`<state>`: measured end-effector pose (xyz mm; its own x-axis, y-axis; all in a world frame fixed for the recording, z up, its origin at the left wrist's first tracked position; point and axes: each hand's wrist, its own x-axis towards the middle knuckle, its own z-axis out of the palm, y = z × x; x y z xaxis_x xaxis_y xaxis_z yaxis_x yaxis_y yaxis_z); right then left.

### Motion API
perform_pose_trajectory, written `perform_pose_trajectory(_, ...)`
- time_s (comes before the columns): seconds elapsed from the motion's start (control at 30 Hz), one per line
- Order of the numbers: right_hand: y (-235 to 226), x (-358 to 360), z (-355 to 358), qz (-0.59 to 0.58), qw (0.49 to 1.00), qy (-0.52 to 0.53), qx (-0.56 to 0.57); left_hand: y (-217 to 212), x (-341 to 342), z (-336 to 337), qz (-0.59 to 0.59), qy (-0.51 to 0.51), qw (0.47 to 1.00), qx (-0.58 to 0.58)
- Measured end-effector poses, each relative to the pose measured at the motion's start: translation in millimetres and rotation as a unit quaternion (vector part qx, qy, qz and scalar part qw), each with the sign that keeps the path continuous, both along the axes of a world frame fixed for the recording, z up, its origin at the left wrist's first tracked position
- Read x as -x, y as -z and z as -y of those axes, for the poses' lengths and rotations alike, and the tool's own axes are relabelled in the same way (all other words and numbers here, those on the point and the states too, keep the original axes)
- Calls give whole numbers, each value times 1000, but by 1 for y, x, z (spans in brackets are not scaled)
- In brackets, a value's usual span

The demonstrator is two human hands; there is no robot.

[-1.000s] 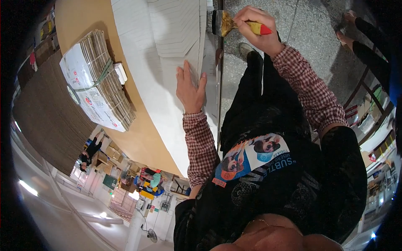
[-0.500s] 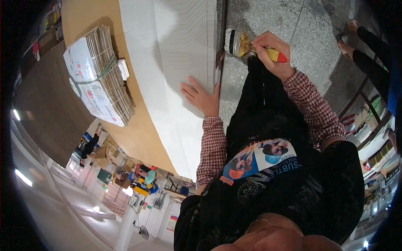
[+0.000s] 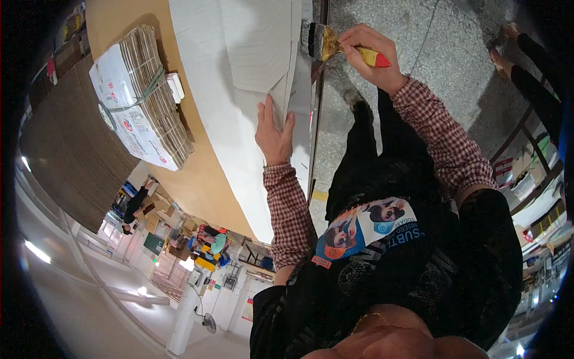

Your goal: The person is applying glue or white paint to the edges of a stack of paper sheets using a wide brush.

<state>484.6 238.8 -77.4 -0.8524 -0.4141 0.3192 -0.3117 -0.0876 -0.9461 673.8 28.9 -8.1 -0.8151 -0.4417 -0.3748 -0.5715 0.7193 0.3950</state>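
Note:
My right hand (image 3: 373,57) grips a flat paintbrush (image 3: 329,43) by its yellow and red handle. The bristle end points left, over the dark table edge. My left hand (image 3: 275,140) lies at the near end of a stack of white paper sheets (image 3: 260,54). Its fingers are stretched and the thumb stands apart; the fingertips reach the near corner of the stack, where edges look slightly raised. Whether a sheet is caught under the fingers I cannot tell. Below the stack spreads a larger white sheet (image 3: 209,102) on the tan tabletop (image 3: 209,197).
A tied bundle of folded white cardboard (image 3: 137,102) rests left on the table, with a small white stack (image 3: 174,87) against it. A dark metal edge (image 3: 318,102) borders the table. Another person's legs (image 3: 532,72) stand at far right on the speckled floor (image 3: 448,54).
My left hand has moved left from lying flat near the table edge to the stack's end. My right hand has brought the brush leftward and up, from above the floor to the table edge.

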Motion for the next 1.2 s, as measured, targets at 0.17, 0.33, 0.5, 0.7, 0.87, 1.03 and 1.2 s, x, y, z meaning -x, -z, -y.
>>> perform_pose_trajectory(0.17,-14,-14,-3,12,1000,-24,9,2,-6,3,-1,6,1000,10)
perform_pose_trajectory(0.33,-12,-13,5,-6,1000,5,7,9,-4,-2,-4,9,999,36)
perform_pose_trajectory(0.5,-17,-41,-14,37,999,0,-20,17,-7,-10,13,38,997,67)
perform_pose_trajectory(0.7,-21,-48,-31,19,999,27,-19,56,-37,-39,-85,-10,976,198)
perform_pose_trajectory(0.87,-17,-58,-40,-6,999,15,-29,49,-65,-35,-34,21,980,195)
perform_pose_trajectory(1.03,-32,-57,-23,-48,997,21,-57,18,-62,-4,-5,49,995,82)
perform_pose_trajectory(1.2,-14,-45,3,-99,992,72,42,9,-59,5,-9,34,999,2)
